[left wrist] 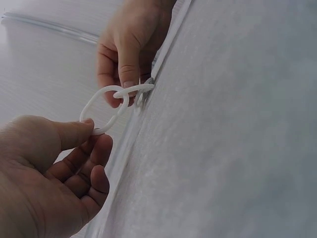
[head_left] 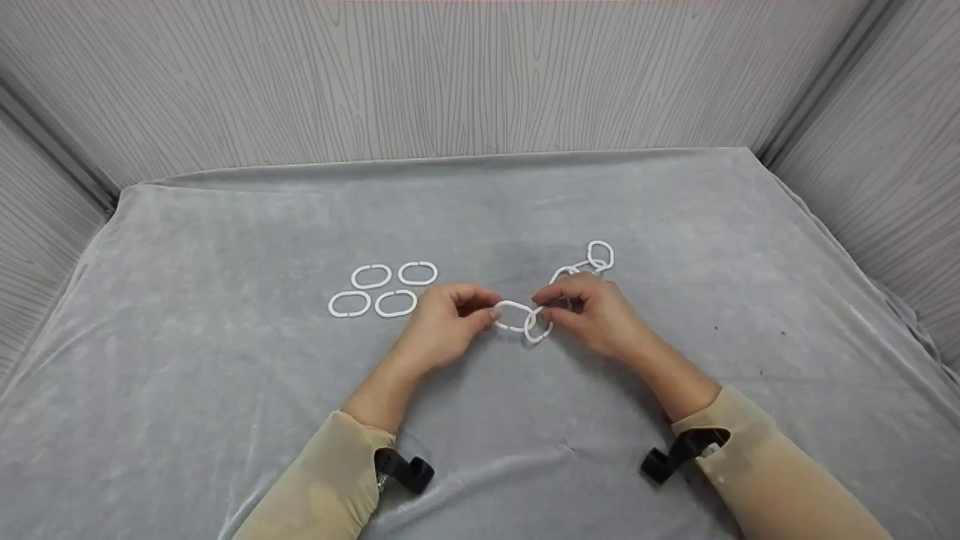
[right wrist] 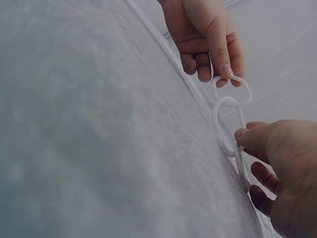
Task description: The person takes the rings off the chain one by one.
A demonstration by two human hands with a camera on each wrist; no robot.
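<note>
A white oval plastic chain link (head_left: 513, 303) is pinched between the thumb and fingertips of my left hand (head_left: 450, 322). It is hooked through a second white link (head_left: 528, 330), which the thumb and finger of my right hand (head_left: 596, 315) pinch. More joined links trail behind the right hand, ending in an end link (head_left: 611, 256) lying on the cloth; the right fingers partly cover this chain. In the left wrist view the left-hand link (left wrist: 83, 110) shows a small gap in its side. The right wrist view shows the interlocked links (right wrist: 215, 119) between both hands.
Several loose white links (head_left: 418, 283), each with a slit, lie in two rows left of the left hand. A grey cloth (head_left: 225, 390) with some creases covers the table. Pale wood-grain panels (head_left: 450, 75) stand at the back and sides.
</note>
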